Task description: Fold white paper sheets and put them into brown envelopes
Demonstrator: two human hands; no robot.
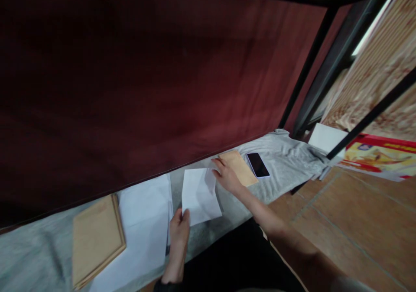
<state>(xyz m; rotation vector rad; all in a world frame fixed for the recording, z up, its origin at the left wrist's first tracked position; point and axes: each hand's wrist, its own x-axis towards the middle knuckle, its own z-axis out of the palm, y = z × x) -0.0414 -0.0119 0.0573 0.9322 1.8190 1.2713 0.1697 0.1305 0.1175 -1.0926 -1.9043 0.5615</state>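
My left hand pinches a folded sheet of white paper at its lower left edge, thumb on top. The sheet is creased and tilted a little above the grey cloth. My right hand has its fingers stretched out and apart. It lies between the sheet's upper right corner and a tan envelope, covering part of the envelope's left side. Whether its fingertips touch the paper I cannot tell. Just right of the envelope lies a dark-screened phone.
A stack of brown envelopes lies at the left, beside and partly over large white sheets. Grey cloth covers the narrow surface, with a dark red panel behind. Black metal bars and a colourful box stand at the right.
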